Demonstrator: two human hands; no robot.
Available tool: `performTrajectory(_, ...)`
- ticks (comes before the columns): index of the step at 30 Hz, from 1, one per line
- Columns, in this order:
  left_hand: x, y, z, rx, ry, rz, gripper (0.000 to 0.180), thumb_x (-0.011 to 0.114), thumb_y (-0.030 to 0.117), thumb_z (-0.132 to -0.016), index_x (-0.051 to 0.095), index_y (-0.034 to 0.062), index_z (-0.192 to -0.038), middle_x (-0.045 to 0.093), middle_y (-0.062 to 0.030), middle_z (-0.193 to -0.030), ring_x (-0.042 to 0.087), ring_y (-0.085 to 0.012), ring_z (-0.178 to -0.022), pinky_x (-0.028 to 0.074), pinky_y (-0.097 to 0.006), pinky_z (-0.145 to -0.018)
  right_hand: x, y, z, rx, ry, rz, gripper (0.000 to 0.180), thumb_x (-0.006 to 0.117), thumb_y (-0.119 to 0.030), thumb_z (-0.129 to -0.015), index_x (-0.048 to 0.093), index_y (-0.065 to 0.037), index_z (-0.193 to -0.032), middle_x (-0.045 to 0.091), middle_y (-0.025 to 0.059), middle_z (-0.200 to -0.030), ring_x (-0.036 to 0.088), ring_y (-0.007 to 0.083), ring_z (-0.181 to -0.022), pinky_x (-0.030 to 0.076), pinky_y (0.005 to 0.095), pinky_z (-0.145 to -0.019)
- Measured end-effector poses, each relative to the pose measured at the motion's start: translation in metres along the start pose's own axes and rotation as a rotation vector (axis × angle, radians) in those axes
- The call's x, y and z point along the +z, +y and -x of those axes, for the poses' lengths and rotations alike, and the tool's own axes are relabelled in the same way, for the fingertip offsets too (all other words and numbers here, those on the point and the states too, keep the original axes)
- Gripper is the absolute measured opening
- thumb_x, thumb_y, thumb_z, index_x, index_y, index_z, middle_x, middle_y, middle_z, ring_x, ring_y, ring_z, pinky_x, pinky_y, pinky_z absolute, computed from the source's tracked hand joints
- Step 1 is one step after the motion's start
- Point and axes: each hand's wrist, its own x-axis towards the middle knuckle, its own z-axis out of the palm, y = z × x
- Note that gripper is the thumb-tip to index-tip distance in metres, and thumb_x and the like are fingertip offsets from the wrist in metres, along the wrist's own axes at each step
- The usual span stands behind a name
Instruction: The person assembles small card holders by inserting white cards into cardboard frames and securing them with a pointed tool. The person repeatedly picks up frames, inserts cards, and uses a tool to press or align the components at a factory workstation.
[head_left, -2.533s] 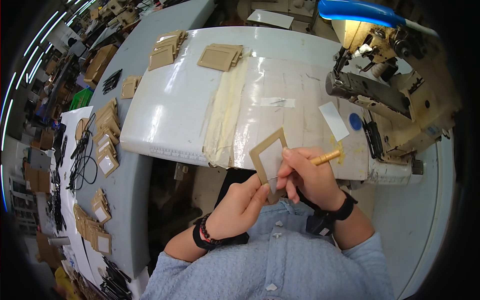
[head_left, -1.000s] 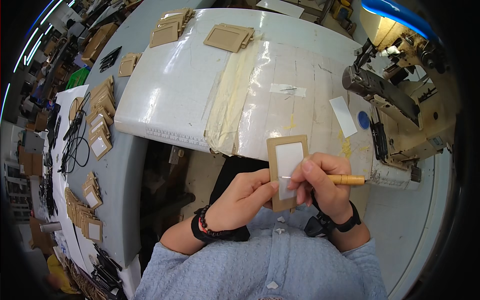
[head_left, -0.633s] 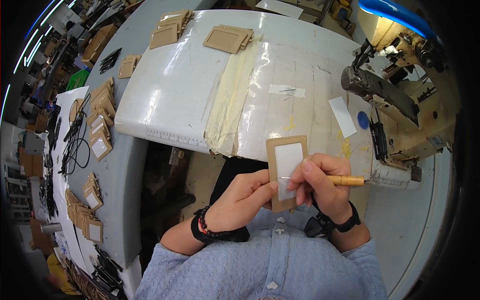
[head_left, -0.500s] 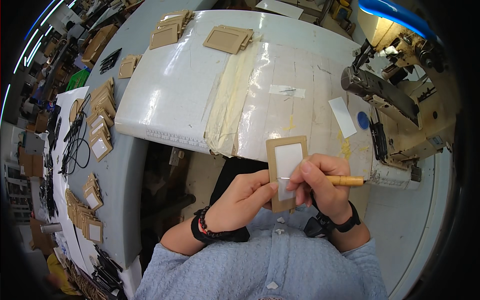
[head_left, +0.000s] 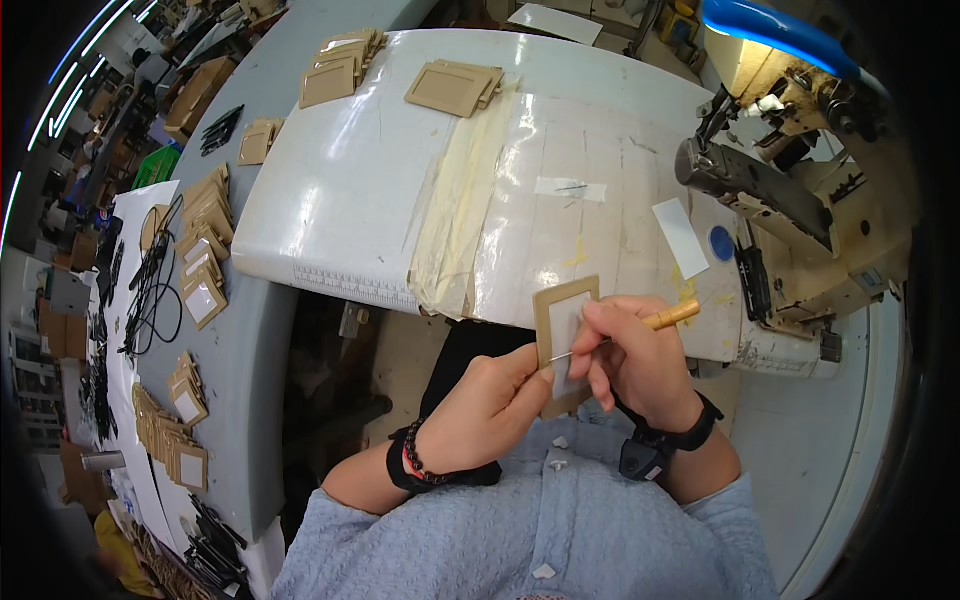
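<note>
My left hand point(head_left: 478, 408) pinches the left edge of a tan card holder point(head_left: 545, 312) with a pale window panel, held tilted in front of my chest. In my right hand point(head_left: 645, 362) is an awl point(head_left: 674, 315) with a light wooden handle, which sticks out to the upper right between thumb and fingers. Its thin metal shaft points left across the window, and the tip lies at the holder's left border, close to my left thumb. Whether the tip pierces the material, I cannot tell. My right fingers cover part of the window and the holder's right side.
A white worktable point(head_left: 340, 190) with tape strips spans ahead. Stacked tan holders point(head_left: 455, 88) lie at its far side; more stacks point(head_left: 172, 435) sit on the grey bench point(head_left: 245, 400) at left. At right stand a sewing machine point(head_left: 760, 195), a white card point(head_left: 680, 238) and a blue disc point(head_left: 722, 243).
The awl handle has swung upward at its outer end, and my right hand has turned with it. The holder has tilted, its window now seen more obliquely.
</note>
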Motion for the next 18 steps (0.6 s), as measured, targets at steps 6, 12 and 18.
performTrajectory(6,0.004,-0.008,-0.005,0.024,0.075,0.093,0.024,0.044,0.011,-0.097,0.057,-0.0055,-0.109,0.063,-0.01,-0.075,0.061,-0.0099,-0.069,0.048,-0.028,-0.06,0.005,0.015,-0.004,-0.098,0.066,-0.08,0.038,0.05,-0.027,-0.097,0.059,0.005,-0.078,0.063,0.0139,-0.067,0.055,0.0127,-0.042,0.045,0.0249,-0.035)
performTrajectory(12,-0.001,0.003,-0.002,-0.031,0.044,0.428,0.028,0.043,0.014,-0.099,0.056,-0.0058,-0.113,0.064,-0.0068,-0.091,0.061,-0.0102,-0.079,0.051,-0.026,-0.069,0.004,0.003,0.013,-0.401,0.003,0.172,0.043,0.05,-0.034,-0.098,0.061,0.005,-0.084,0.062,0.0118,-0.066,0.053,0.0104,-0.042,0.043,0.0223,-0.037)
performTrajectory(18,-0.027,0.008,0.003,-0.115,-0.138,0.49,0.034,0.046,0.013,-0.097,0.053,-0.0071,-0.123,0.064,-0.0089,-0.102,0.06,-0.0103,-0.09,0.049,-0.025,-0.076,-0.019,0.013,0.017,-0.862,0.304,0.34,0.047,0.052,-0.041,-0.095,0.059,0.005,-0.097,0.063,0.0116,-0.074,0.056,0.0098,-0.05,0.044,0.0196,-0.044)
